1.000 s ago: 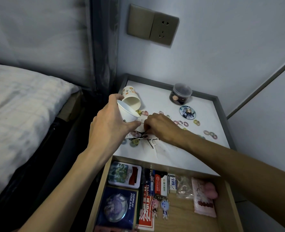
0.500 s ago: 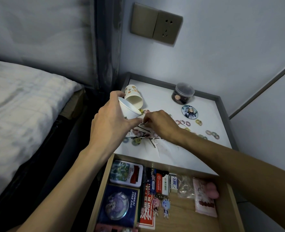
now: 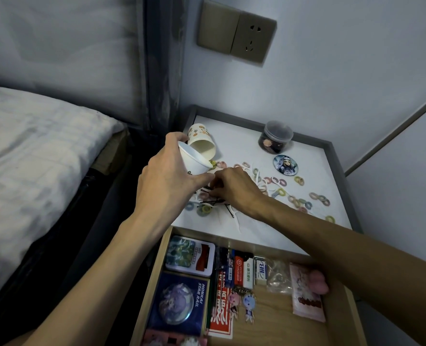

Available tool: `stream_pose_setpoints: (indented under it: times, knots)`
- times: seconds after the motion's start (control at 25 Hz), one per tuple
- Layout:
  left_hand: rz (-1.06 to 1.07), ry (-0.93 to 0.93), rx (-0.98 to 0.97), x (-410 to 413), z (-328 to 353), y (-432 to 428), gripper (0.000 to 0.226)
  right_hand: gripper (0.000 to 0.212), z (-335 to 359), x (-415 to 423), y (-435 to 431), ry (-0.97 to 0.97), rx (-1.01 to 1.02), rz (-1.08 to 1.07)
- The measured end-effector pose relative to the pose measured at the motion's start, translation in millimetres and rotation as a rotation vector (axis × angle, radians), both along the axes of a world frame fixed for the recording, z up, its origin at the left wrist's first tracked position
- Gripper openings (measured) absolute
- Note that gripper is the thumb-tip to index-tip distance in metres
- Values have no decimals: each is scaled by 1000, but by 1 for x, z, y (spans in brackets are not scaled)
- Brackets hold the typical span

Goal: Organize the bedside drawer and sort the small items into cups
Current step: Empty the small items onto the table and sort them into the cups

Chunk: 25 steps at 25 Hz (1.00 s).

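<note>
My left hand (image 3: 168,178) grips a white paper cup (image 3: 194,159), tilted with its mouth toward the right, just above the bedside table top (image 3: 314,171). A second, patterned paper cup (image 3: 202,143) lies on its side behind it. My right hand (image 3: 234,188) is pinched over a pile of black hairpins (image 3: 213,202) right beside the held cup; what the fingertips hold is hidden. Several small pastel hair ties (image 3: 297,202) lie scattered across the top. The wooden drawer (image 3: 277,318) below stands open.
A lidded clear jar (image 3: 275,138) and a round picture badge (image 3: 285,165) sit at the back of the top. The drawer holds tins, a blue card box (image 3: 179,303), small packets, keychain figures and a pink pouch (image 3: 307,293). A bed (image 3: 32,156) lies to the left.
Both hands stay over the hairpin pile. The right hand has shifted slightly, its fingers pinching closer to the tilted cup in the left hand.
</note>
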<state>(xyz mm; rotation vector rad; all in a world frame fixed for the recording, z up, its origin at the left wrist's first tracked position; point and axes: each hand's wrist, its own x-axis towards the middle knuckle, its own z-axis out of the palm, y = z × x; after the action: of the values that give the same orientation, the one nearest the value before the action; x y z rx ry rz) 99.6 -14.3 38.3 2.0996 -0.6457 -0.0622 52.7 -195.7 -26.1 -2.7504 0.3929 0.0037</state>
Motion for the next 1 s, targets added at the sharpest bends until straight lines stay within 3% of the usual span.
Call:
stream_pose_setpoints:
  times: [0.28, 0.36, 0.44, 0.56, 0.64, 0.84, 1.0]
  knots:
    - [6, 2, 6, 0, 0, 0, 76, 24, -11, 3, -7, 5, -348, 135]
    - [9, 4, 6, 1, 1, 1, 76, 24, -10, 0, -10, 38, -300, 170]
    - [3, 7, 6, 2, 2, 1, 76, 17, 5, -3, -14, 2, -108, 76]
    - [-12, 6, 11, 3, 1, 1, 76, 10, 47, 0, -15, -255, 230, -72]
    - [-30, 6, 27, 1, 0, -1, 77, 7, 85, 2, -8, -326, 207, 76]
    - [-113, 24, -13, -7, -1, -4, 79, 7, 120, 10, 19, -104, -7, 466]
    - [-61, 50, -41, -4, 0, -2, 80, 9, 103, 6, -5, -342, 204, 217]
